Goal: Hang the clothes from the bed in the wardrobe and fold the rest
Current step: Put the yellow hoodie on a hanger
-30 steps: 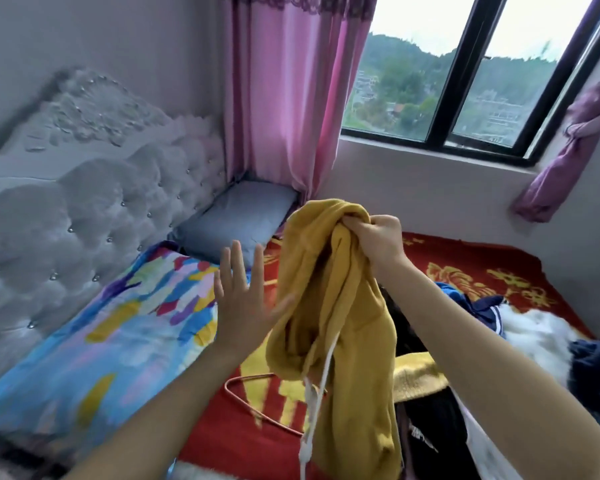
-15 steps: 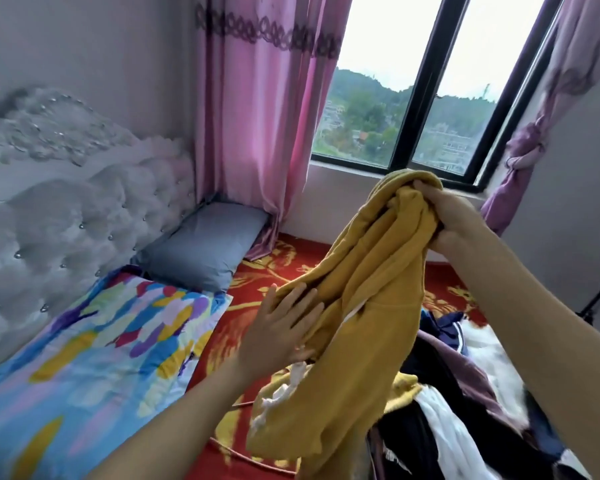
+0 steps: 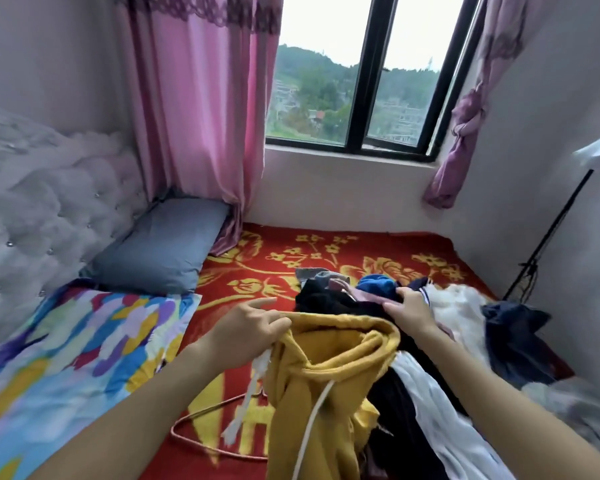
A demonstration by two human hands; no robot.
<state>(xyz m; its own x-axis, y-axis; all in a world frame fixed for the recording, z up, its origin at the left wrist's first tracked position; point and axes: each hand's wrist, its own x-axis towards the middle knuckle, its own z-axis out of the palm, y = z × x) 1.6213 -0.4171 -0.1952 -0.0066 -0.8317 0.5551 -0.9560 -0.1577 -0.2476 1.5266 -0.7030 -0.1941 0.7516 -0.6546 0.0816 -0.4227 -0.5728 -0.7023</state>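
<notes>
**Yellow hoodie opened at the rim, hanger waiting below**

The left hand (image 3: 250, 327) makes a narrow grip, thumb and curled fingers pinching one end of the open rim of the mustard-yellow fleece hooded sweatshirt (image 3: 326, 375); the right hand (image 3: 411, 311) reaches the far end of that rim, fingers fairly straight and thumb raised, but where it meets the cloth it is hard to read, so one cannot tell whether it holds the sweatshirt or the dark cloth behind; the rim is stretched between the two hands above the bed, and the body of the garment hangs down with its white drawcord (image 3: 312, 420) dangling.

Just under it, on the red blanket with gold flowers (image 3: 291, 258), lies a thin pink wire hanger (image 3: 201, 441), untouched; to the right sits the heap of dark, blue and white clothes (image 3: 426, 386), not yet sorted.

The step in hand looks like opening the sweatshirt for hanging; the next move probably calls for freeing one hand, lifting the hanger and feeding it into the opening; no wardrobe is in view.
</notes>
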